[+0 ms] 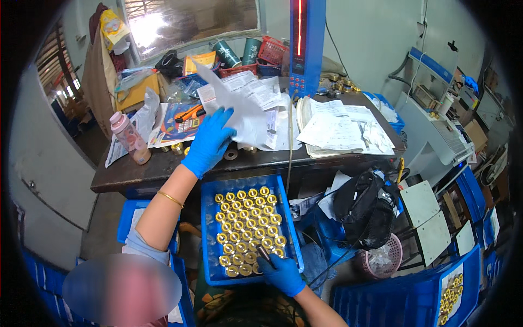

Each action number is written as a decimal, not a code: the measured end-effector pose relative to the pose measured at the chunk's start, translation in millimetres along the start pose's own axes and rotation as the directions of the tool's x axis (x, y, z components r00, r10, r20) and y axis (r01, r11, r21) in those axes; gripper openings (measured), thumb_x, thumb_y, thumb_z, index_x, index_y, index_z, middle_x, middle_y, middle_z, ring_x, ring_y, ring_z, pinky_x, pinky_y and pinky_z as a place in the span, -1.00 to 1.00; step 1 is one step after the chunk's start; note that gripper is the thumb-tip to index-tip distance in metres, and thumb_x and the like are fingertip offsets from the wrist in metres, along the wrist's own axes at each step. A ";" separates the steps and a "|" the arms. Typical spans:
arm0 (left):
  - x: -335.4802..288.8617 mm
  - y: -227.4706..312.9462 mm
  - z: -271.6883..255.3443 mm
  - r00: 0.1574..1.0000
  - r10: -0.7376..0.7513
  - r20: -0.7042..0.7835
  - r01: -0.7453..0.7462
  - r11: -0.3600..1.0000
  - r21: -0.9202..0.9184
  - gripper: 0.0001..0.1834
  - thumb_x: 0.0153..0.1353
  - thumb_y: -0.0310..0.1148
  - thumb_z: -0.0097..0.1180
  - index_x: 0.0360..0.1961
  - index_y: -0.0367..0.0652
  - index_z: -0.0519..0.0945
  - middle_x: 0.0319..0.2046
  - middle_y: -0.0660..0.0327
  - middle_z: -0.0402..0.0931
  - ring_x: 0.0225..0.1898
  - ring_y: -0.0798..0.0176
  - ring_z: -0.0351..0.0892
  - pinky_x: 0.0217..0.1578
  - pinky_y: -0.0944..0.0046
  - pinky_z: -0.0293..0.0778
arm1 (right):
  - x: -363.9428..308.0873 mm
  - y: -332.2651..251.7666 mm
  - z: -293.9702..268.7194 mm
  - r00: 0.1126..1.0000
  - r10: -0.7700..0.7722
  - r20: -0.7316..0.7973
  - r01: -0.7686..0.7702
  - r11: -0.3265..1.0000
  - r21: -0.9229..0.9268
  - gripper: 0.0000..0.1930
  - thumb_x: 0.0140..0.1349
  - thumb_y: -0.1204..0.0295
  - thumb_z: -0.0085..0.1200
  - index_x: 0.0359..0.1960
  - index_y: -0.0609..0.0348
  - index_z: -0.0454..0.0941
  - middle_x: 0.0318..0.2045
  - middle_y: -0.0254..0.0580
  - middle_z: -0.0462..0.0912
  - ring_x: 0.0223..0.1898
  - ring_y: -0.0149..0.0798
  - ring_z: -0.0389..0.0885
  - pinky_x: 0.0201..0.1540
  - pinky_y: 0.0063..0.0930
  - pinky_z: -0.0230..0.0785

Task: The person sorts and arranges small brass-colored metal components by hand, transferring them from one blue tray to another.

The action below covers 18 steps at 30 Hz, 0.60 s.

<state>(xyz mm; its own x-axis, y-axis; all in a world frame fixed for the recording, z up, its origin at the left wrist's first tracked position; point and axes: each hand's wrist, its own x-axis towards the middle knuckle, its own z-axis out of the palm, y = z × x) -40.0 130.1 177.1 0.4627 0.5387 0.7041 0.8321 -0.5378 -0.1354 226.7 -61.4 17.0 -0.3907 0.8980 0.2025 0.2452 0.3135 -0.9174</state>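
My left hand (210, 143), in a blue glove, reaches over the dark desk (348, 163) and grips a loose white sheet of paper (235, 109), which is raised and tilted above other papers. Below the desk edge, a blue plastic crate (210, 182) holds rows of round, gold-coloured metal rings (250, 223). At the crate's lower right corner is my right hand (282, 276), also gloved in blue. Its fingers close round a short dark cylindrical tool (265, 254) that points at the rings. The tool's lower end is hidden by the glove.
A pink bottle (129, 139), an orange-handled cutter (189, 113) and an open notebook (332, 128) lie or stand on the desk. Behind rises a blue column with a red light strip (299, 32). Right of the crate are a black backpack (366, 207) and a pink basket (384, 259).
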 end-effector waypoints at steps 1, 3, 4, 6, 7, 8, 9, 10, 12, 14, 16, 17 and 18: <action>-8.9 -0.3 7.2 0.993 -0.048 0.106 0.047 0.999 0.018 -0.75 -0.08 -0.56 0.12 -0.30 -0.12 0.48 0.17 -0.04 0.19 0.21 -0.20 0.12 0.16 -0.03 0.10 | -0.3 5.5 1.4 1.000 0.004 0.003 -0.004 1.000 -0.025 -0.81 0.10 0.31 0.14 -0.45 0.18 0.53 -0.62 -0.01 0.56 -0.60 -0.09 0.58 -0.60 -0.34 0.37; -24.1 -2.6 16.0 0.967 -0.111 0.230 0.105 0.994 0.039 -0.79 -0.05 -0.52 0.10 -0.32 -0.11 0.51 0.19 -0.03 0.15 0.24 -0.15 0.07 0.16 -0.11 0.07 | 0.4 2.1 -1.4 0.998 0.028 0.051 -0.022 0.993 -0.115 -0.81 0.11 0.33 0.13 -0.37 0.21 0.56 -0.53 0.02 0.60 -0.53 -0.13 0.62 -0.52 -0.38 0.42; -29.3 -4.7 16.5 0.967 -0.107 0.231 0.103 0.994 0.028 -0.79 -0.05 -0.52 0.10 -0.32 -0.11 0.51 0.19 -0.03 0.15 0.24 -0.15 0.07 0.16 -0.11 0.07 | 2.7 -0.9 -2.8 0.998 0.037 0.045 -0.031 0.992 -0.120 -0.81 0.11 0.33 0.13 -0.37 0.21 0.56 -0.53 0.02 0.60 -0.53 -0.13 0.62 -0.52 -0.38 0.42; -35.4 -6.2 16.0 0.924 -0.169 0.343 0.131 0.983 0.132 -0.80 -0.04 -0.51 0.08 -0.32 -0.10 0.51 0.19 -0.04 0.16 0.24 -0.16 0.06 0.17 -0.13 0.04 | 3.1 -4.4 -2.5 0.996 0.061 0.068 -0.045 0.978 -0.204 -0.80 0.10 0.32 0.14 -0.38 0.20 0.56 -0.53 0.04 0.58 -0.54 -0.09 0.61 -0.53 -0.38 0.41; -43.2 -14.4 18.4 0.933 -0.151 0.326 0.117 0.986 0.120 -0.81 -0.04 -0.51 0.07 -0.33 -0.09 0.51 0.18 -0.04 0.16 0.24 -0.16 0.06 0.17 -0.15 0.02 | 3.2 1.0 2.4 0.999 -0.052 -0.006 0.051 0.992 -0.114 -0.77 0.13 0.20 0.09 -0.43 0.10 0.52 -0.67 0.00 0.51 -0.67 -0.01 0.52 -0.65 -0.21 0.32; -42.8 -12.3 17.8 0.916 -0.177 0.361 0.144 0.983 0.116 -0.79 -0.05 -0.52 0.07 -0.31 -0.09 0.52 0.18 -0.04 0.16 0.24 -0.16 0.06 0.18 -0.12 0.03 | 2.6 1.9 2.1 0.999 -0.038 -0.016 0.036 0.992 -0.125 -0.77 0.13 0.20 0.09 -0.43 0.10 0.52 -0.67 0.00 0.51 -0.67 -0.01 0.52 -0.65 -0.21 0.32; -42.4 -9.6 17.1 0.894 -0.204 0.398 0.177 0.979 0.106 -0.73 -0.06 -0.53 0.06 -0.25 -0.08 0.52 0.18 -0.04 0.17 0.23 -0.17 0.06 0.18 -0.08 0.05 | 3.3 1.9 0.9 0.999 -0.042 -0.009 0.040 0.990 -0.135 -0.77 0.13 0.19 0.08 -0.43 0.10 0.52 -0.67 0.00 0.51 -0.67 -0.01 0.52 -0.65 -0.21 0.32; -41.5 -6.2 16.6 0.870 -0.231 0.434 0.209 0.973 0.099 -0.67 -0.07 -0.54 0.06 -0.20 -0.08 0.51 0.17 -0.04 0.18 0.23 -0.17 0.07 0.19 -0.05 0.07 | 4.0 1.6 -0.9 0.999 -0.047 -0.001 0.046 0.988 -0.145 -0.77 0.13 0.19 0.08 -0.43 0.10 0.52 -0.67 0.00 0.52 -0.67 -0.01 0.52 -0.64 -0.22 0.32; -41.3 -0.4 11.7 0.854 -0.268 0.445 0.281 0.959 0.040 -0.57 -0.09 -0.58 0.04 -0.11 -0.05 0.48 0.17 -0.03 0.19 0.24 -0.17 0.06 0.20 -0.01 0.07 | 4.5 -2.0 -1.0 0.999 -0.047 -0.007 0.045 0.983 -0.179 -0.76 0.14 0.19 0.08 -0.43 0.10 0.52 -0.68 -0.01 0.51 -0.68 -0.01 0.51 -0.64 -0.23 0.33; -42.1 5.0 -1.2 0.832 -0.311 0.459 0.353 0.936 -0.005 -0.47 -0.12 -0.63 0.02 -0.02 -0.03 0.45 0.18 -0.01 0.19 0.25 -0.17 0.06 0.21 0.03 0.08 | 5.0 -3.4 3.1 0.994 -0.094 -0.053 0.085 0.984 -0.154 -0.75 0.14 0.19 0.08 -0.47 0.12 0.51 -0.69 -0.01 0.50 -0.68 -0.02 0.51 -0.65 -0.24 0.32; -42.9 10.8 -13.1 0.875 -0.323 0.362 0.392 0.910 -0.137 -0.35 -0.12 -0.62 0.02 0.11 -0.01 0.37 0.19 -0.01 0.18 0.25 -0.10 0.07 0.20 0.05 0.11 | 4.6 -1.3 5.6 0.992 -0.110 -0.060 0.097 0.979 -0.178 -0.74 0.13 0.19 0.09 -0.51 0.13 0.50 -0.71 -0.01 0.49 -0.69 -0.02 0.50 -0.66 -0.24 0.31; -42.3 15.2 -18.0 0.911 -0.306 0.276 0.346 0.932 -0.108 -0.35 -0.09 -0.61 0.00 0.14 -0.03 0.34 0.15 0.02 0.26 0.23 0.01 0.16 0.19 0.08 0.13 | 4.7 1.2 7.0 0.989 -0.130 -0.063 0.116 0.973 -0.198 -0.72 0.12 0.19 0.10 -0.55 0.13 0.48 -0.73 -0.01 0.48 -0.70 -0.03 0.50 -0.68 -0.24 0.31; -42.1 23.7 -27.3 0.909 -0.306 0.282 0.348 0.930 -0.114 -0.35 -0.09 -0.61 0.00 0.14 -0.03 0.34 0.15 0.02 0.26 0.23 0.01 0.16 0.19 0.08 0.13 | 4.2 3.6 8.5 0.991 -0.122 -0.063 0.107 0.974 -0.199 -0.72 0.12 0.19 0.10 -0.55 0.13 0.48 -0.73 -0.01 0.48 -0.70 -0.03 0.50 -0.68 -0.24 0.31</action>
<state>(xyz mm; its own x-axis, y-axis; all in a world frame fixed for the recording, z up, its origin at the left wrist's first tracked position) -48.0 77.0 163.3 0.2524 0.8371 0.4854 0.9005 -0.3868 0.1987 218.4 -59.1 11.6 -0.3608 0.8708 0.3339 0.3736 0.4630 -0.8038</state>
